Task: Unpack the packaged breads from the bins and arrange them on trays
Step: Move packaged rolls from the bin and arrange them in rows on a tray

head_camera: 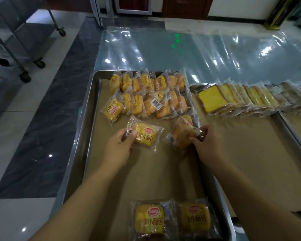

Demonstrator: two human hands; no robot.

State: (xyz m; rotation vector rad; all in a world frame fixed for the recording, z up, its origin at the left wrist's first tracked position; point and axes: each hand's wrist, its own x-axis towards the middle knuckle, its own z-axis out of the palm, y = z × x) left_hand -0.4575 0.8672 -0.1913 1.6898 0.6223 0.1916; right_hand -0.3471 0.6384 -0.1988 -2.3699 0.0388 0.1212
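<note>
A steel tray (87,136) lined with brown paper lies in front of me. Two rows of small yellow bread packets (146,94) fill its far end. My left hand (118,145) pinches the left edge of one yellow packet (146,136) just above the paper. My right hand (207,141) grips a second packet (181,136), turned label down, near the tray's right rim. Two more packets (170,220) lie flat at the near end of the tray.
A second paper-lined tray (250,145) to the right carries a row of wrapped toast slices (241,100). Clear plastic sheeting (198,53) covers the table beyond. A wheeled metal rack (24,49) stands on the floor at the far left.
</note>
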